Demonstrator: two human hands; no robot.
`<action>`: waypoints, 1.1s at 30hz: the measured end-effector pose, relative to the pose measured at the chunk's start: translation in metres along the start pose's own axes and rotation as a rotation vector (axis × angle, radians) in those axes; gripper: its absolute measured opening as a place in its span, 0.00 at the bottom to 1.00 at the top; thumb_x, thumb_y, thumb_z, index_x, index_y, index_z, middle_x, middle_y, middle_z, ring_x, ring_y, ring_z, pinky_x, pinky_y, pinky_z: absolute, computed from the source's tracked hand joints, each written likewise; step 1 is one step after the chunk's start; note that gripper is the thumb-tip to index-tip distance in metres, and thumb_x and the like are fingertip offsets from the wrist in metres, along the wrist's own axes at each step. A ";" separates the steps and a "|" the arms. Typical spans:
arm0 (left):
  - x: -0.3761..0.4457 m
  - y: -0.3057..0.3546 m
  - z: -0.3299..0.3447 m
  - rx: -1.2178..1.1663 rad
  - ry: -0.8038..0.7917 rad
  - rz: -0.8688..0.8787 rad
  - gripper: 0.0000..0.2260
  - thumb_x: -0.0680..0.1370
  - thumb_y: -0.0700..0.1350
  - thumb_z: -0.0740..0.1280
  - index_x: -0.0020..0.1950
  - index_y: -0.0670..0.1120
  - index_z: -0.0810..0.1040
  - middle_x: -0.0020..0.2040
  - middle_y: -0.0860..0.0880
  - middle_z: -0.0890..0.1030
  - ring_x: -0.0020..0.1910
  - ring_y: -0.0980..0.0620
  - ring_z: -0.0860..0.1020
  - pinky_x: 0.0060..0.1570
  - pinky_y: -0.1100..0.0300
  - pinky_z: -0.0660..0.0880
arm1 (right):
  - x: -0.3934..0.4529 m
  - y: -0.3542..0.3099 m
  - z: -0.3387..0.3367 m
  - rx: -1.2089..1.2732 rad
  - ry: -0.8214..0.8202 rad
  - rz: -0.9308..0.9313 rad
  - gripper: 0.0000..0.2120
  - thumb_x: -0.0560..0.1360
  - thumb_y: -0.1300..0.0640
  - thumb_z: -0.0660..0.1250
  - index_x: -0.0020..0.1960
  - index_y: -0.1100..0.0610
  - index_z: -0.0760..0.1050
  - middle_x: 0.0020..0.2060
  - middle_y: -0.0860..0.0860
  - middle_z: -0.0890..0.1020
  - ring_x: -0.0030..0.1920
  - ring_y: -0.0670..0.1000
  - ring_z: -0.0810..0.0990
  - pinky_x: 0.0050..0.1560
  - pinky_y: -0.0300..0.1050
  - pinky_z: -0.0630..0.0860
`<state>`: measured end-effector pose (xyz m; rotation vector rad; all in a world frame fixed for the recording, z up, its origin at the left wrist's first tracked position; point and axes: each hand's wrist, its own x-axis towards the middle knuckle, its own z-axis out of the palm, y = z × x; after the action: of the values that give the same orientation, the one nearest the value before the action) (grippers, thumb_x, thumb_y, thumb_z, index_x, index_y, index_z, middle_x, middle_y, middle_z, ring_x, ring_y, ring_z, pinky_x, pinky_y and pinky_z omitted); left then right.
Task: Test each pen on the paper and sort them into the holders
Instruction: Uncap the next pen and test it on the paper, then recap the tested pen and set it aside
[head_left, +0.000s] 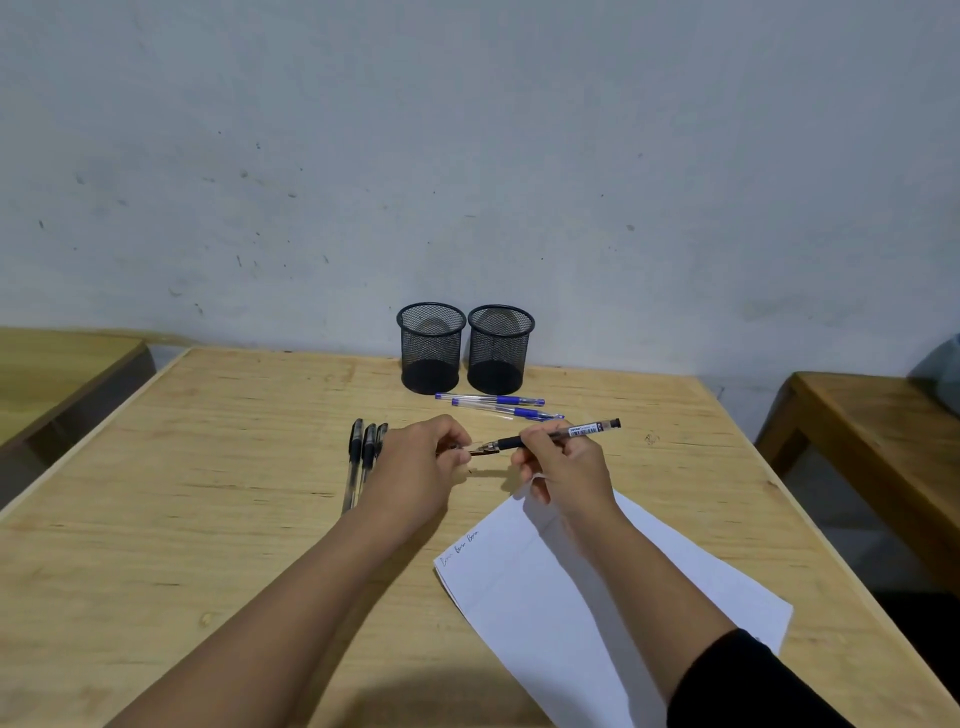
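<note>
Head view: right hand (563, 462) grips black pen (558, 436), left hand (421, 462) pinches its cap (470, 448), centre frame. Both holders (431, 347) look empty; paper (597, 597) has 3 scribbles, so sorting not started.

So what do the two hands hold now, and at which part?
The right hand holds a black pen by its dark grip section, near the tip. The left hand pinches the pen's clear cap at the tip end.
</note>
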<state>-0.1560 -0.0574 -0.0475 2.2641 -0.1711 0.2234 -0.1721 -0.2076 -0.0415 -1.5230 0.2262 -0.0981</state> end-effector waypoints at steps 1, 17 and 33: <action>0.000 0.002 0.000 -0.011 -0.005 0.009 0.03 0.75 0.41 0.67 0.46 0.47 0.80 0.39 0.52 0.80 0.39 0.57 0.75 0.35 0.75 0.66 | 0.000 -0.001 0.000 0.007 -0.011 -0.007 0.16 0.75 0.61 0.64 0.29 0.58 0.76 0.29 0.59 0.78 0.22 0.47 0.72 0.22 0.38 0.64; -0.006 0.011 -0.020 -0.090 -0.037 0.045 0.06 0.75 0.39 0.66 0.44 0.49 0.80 0.35 0.57 0.78 0.36 0.63 0.74 0.35 0.77 0.66 | -0.008 -0.011 -0.008 0.145 -0.139 -0.113 0.06 0.74 0.66 0.65 0.41 0.58 0.76 0.31 0.54 0.75 0.28 0.46 0.72 0.22 0.36 0.65; 0.006 0.025 -0.040 -0.238 0.034 0.078 0.09 0.74 0.42 0.67 0.51 0.55 0.80 0.45 0.51 0.83 0.46 0.51 0.80 0.51 0.61 0.75 | -0.014 -0.022 0.009 -0.380 -0.189 -0.212 0.08 0.71 0.58 0.71 0.50 0.56 0.83 0.39 0.53 0.84 0.39 0.46 0.78 0.43 0.36 0.73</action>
<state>-0.1595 -0.0430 -0.0023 2.0180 -0.2544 0.2683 -0.1824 -0.1965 -0.0182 -1.9197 -0.0746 -0.0817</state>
